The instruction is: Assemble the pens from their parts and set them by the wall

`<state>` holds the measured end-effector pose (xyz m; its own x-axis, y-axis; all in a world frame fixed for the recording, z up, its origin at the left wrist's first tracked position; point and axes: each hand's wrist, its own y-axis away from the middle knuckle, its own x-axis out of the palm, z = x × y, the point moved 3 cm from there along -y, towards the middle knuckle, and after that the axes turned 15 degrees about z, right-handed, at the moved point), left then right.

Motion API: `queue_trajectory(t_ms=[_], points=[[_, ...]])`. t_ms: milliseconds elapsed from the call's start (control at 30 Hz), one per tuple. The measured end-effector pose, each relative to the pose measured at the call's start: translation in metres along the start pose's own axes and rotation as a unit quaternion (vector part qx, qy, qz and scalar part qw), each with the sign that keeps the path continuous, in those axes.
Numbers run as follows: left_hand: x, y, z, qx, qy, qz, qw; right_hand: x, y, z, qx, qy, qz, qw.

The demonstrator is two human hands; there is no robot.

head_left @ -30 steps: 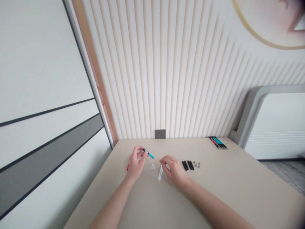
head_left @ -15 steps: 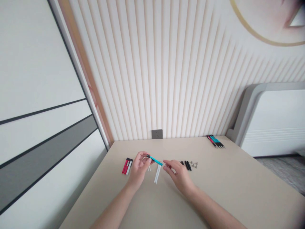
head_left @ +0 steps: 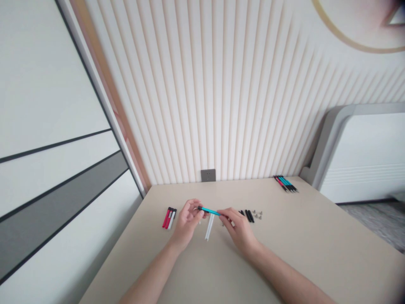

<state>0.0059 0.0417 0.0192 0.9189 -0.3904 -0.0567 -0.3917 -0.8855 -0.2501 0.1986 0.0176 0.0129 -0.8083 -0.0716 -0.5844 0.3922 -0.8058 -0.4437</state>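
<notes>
Between thumb and fingers of my left hand (head_left: 187,219), which is closed, a turquoise pen barrel (head_left: 209,210) with a black end is held almost level above the table. My right hand (head_left: 237,227) is closed too, its fingertips pinching the barrel's right end; they cover that end, so whether a small part sits there is hidden. Below the barrel lie thin white refills (head_left: 209,230), their far ends partly covered. Left of my left hand are red pen barrels (head_left: 166,218) and a white pen barrel (head_left: 171,219) with black ends.
Black grips (head_left: 249,216) and several small grey cone tips (head_left: 257,215) lie just beyond my right hand. Turquoise and red pens (head_left: 286,184) rest in a row at the table's (head_left: 202,274) back right. A ribbed wall with a socket (head_left: 208,175) stands behind.
My right hand has moved up to the barrel's right end and now touches it. The barrel has tilted closer to level. The view has shifted slightly.
</notes>
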Motion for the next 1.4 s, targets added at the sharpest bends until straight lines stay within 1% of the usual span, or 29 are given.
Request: queue_trajectory(t_ms=[67,133,167,233,333,400,433,500,633,700,867,967,1100,1267,1333,1400], points=[[0.001,0.0,-0.001,0.007,-0.031,0.025,0.999,-0.002,0.0,-0.001,0.001,-0.007,-0.017,1.0],[0.002,0.0,-0.003,0.019,-0.105,0.058,0.993,-0.004,0.001,-0.003,0.001,-0.013,-0.036,0.999],[0.003,0.0,-0.004,0.028,-0.154,0.072,0.985,-0.005,0.001,-0.004,0.0,-0.015,-0.042,0.999],[0.004,0.001,-0.005,0.053,-0.26,0.095,0.96,-0.005,0.002,-0.008,0.002,-0.018,-0.049,0.999],[0.008,0.003,-0.005,0.096,-0.391,0.142,0.904,-0.005,0.002,-0.014,0.019,-0.021,-0.062,0.998],[0.01,0.004,-0.006,0.12,-0.441,0.159,0.875,-0.006,0.002,-0.017,0.036,-0.022,-0.07,0.997],[0.01,0.005,-0.007,0.128,-0.455,0.16,0.866,-0.007,0.002,-0.016,0.04,-0.02,-0.07,0.997],[0.009,0.005,-0.008,0.137,-0.471,0.153,0.858,-0.009,0.001,-0.014,0.036,-0.017,-0.064,0.997],[0.006,0.005,-0.009,0.127,-0.477,0.144,0.858,-0.013,-0.001,-0.007,0.004,-0.023,-0.042,0.999],[0.005,0.005,-0.009,0.123,-0.472,0.14,0.862,-0.012,-0.001,-0.007,0.003,-0.023,-0.034,0.999],[0.005,0.006,-0.008,0.122,-0.474,0.147,0.859,-0.007,0.001,-0.017,0.041,-0.021,-0.034,0.998],[0.008,0.006,-0.008,0.123,-0.476,0.163,0.855,-0.006,0.003,-0.018,0.053,-0.023,-0.019,0.998],[0.013,0.006,-0.011,0.117,-0.477,0.175,0.853,-0.006,0.002,-0.011,0.021,-0.019,0.002,1.0],[0.016,0.006,-0.011,0.1,-0.483,0.183,0.85,-0.004,0.004,0.003,-0.029,-0.007,0.005,1.0],[0.017,0.007,-0.01,0.103,-0.468,0.188,0.858,-0.001,0.005,0.006,-0.043,-0.001,0.021,0.999],[0.016,0.006,-0.008,0.106,-0.44,0.172,0.875,0.001,0.006,0.007,-0.043,-0.003,0.024,0.999]])
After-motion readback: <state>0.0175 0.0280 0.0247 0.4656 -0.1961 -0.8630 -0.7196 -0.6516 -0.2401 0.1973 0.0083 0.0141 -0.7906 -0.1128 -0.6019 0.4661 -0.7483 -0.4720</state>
